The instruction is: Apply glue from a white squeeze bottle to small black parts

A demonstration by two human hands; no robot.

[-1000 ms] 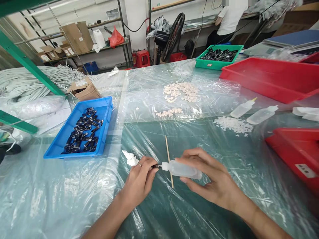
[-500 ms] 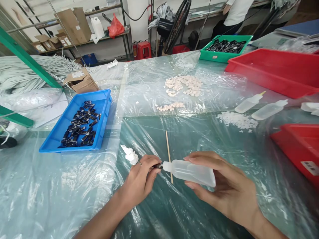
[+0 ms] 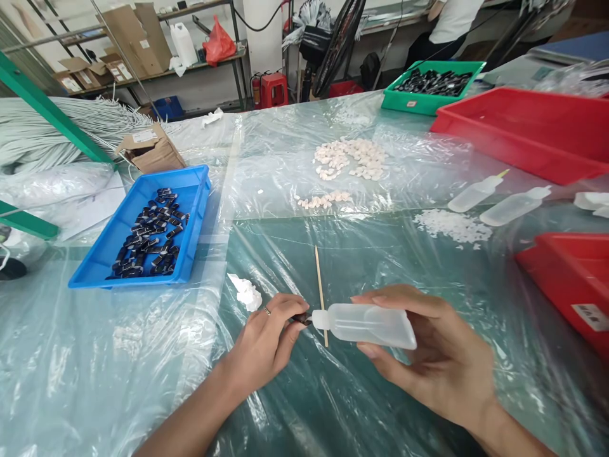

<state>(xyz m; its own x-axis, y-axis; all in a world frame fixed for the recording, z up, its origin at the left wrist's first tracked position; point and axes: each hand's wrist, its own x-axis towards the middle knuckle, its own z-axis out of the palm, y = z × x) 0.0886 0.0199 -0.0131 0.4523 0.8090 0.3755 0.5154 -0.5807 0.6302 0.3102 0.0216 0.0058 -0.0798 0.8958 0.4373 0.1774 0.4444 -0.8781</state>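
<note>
Between the thumb and fingers of my left hand [image 3: 269, 343] is a small black part [image 3: 302, 318], mostly covered by the fingertips. My right hand [image 3: 428, 349] grips a translucent squeeze bottle [image 3: 371, 325] lying on its side in the air, fingers above and thumb below. The bottle's nozzle points left and meets the black part; whether it touches or enters it I cannot tell. Under the bottle's neck a thin wooden stick [image 3: 320, 273] lies on the plastic-covered table [image 3: 276, 254]. A crumpled white tissue [image 3: 246, 292] lies just beyond my left hand.
A blue tray [image 3: 197, 222] of small black parts stands at left. Small pale pieces [image 3: 349, 157] lie mid-table; white bits [image 3: 451, 228] and two squeeze bottles [image 3: 514, 206] lie to the right. Red trays [image 3: 518, 136] and a green tray [image 3: 404, 103] line the right side. A person [image 3: 454, 25] is behind.
The bottle has turned slightly toward level, and its nozzle sits closer against the black part. Both hands keep their grips. The whole view has shifted a little.
</note>
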